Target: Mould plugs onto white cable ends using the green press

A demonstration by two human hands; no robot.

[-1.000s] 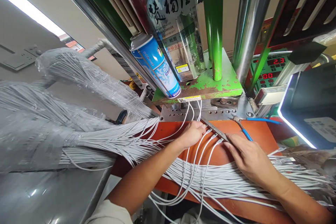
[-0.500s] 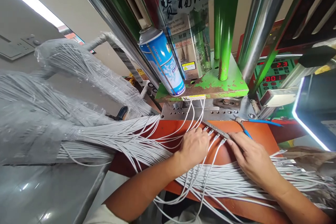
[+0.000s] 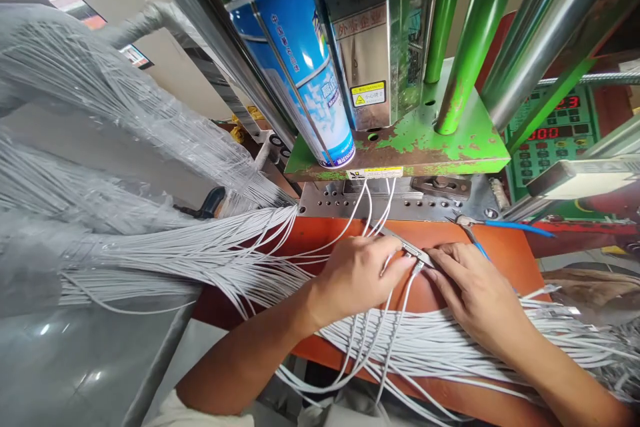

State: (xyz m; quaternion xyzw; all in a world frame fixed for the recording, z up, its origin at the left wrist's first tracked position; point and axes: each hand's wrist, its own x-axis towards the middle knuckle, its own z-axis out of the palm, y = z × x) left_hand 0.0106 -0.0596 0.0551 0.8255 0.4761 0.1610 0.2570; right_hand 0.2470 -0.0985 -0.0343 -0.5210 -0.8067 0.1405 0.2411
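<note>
An orange-red tabletop [image 3: 505, 273] carries a thick spread of white cables [image 3: 440, 340] running across it in bundles. A narrow steel bar [image 3: 407, 247] lies among the cable ends, and blue-handled pliers [image 3: 480, 250] rest near the back edge.

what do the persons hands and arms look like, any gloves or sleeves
The left hand and right hand are bare, with no gloves, rings or watch visible. The forearms are bare too. A pale sleeve shows at the bottom edge, on the left arm.

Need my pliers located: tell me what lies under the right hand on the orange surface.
One handle of the blue-handled pliers runs under the right hand on the orange work surface; the hand covers that handle's end.
</note>
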